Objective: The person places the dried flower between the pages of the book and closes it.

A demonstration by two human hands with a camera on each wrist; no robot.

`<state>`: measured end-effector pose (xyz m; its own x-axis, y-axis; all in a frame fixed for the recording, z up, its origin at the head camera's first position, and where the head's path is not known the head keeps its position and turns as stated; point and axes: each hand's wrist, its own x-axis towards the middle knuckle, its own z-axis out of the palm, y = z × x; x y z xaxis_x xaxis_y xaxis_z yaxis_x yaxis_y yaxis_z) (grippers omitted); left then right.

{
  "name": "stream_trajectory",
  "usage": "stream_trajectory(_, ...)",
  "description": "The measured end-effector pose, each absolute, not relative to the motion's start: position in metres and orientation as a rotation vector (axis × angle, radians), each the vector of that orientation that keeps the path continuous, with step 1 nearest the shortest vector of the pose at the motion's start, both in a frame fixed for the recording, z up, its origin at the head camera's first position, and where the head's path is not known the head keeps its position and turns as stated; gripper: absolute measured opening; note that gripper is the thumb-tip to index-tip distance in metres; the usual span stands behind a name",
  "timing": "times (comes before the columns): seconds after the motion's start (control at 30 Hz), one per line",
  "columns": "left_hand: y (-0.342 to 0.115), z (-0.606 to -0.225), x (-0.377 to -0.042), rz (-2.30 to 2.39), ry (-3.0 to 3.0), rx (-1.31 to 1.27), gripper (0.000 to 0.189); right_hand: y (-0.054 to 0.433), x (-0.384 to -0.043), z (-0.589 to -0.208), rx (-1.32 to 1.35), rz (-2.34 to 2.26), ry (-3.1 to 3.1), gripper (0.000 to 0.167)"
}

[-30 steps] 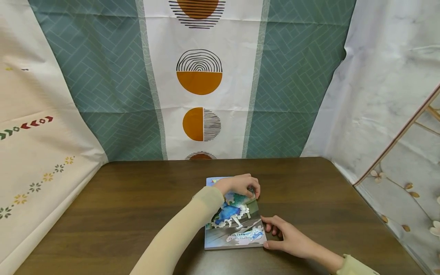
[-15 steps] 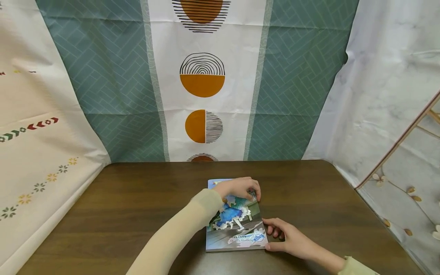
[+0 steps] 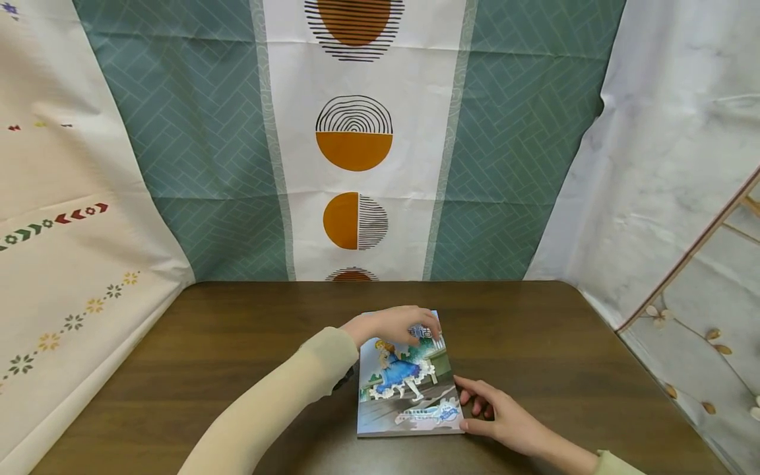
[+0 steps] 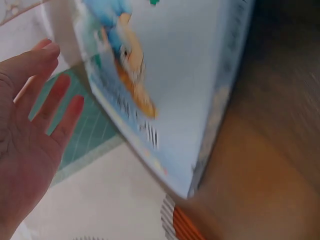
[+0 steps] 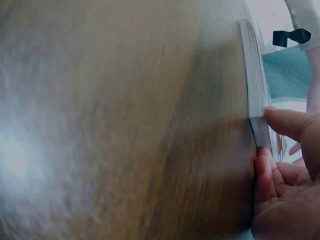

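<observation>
A picture book (image 3: 380, 412) with a figure in a blue dress on its cover lies face up on the brown table. Over the cover's upper part is my left hand (image 3: 394, 324), fingers spread and gently bent. In the left wrist view that palm (image 4: 25, 150) is apart from the book (image 4: 175, 65), with nothing in it. My right hand (image 3: 499, 415) is at the book's lower right side, index fingertip and thumb at the edge. The right wrist view shows its thumb (image 5: 285, 120) at the corner of the page block (image 5: 254, 70), other fingers curled beside it.
The dark wooden table (image 3: 237, 343) reaches back to a patterned green and white cloth (image 3: 410, 218). A cream cloth (image 3: 71, 264) hangs at the left and a marbled, flowered one (image 3: 671, 198) at the right.
My left hand has let go of the book's upper right edge and moved slightly left above the cover, fingers loosening. The right hand stays at the lower right edge.
</observation>
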<state>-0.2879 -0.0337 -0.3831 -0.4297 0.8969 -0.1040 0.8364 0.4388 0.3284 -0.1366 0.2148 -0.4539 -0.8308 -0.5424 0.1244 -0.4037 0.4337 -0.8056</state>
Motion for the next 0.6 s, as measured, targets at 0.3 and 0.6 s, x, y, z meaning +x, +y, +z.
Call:
stream_trajectory(0.3,-0.091,-0.358,-0.275,0.438,2.535,1.431,0.032,0.214,-0.134,-0.451,-0.778,-1.372,2.508,0.070)
stream_trajectory(0.6,-0.163,-0.352,-0.257,0.566,2.733,1.392,0.033,0.218,-0.136,-0.445,-0.793,-1.373,2.471,0.068)
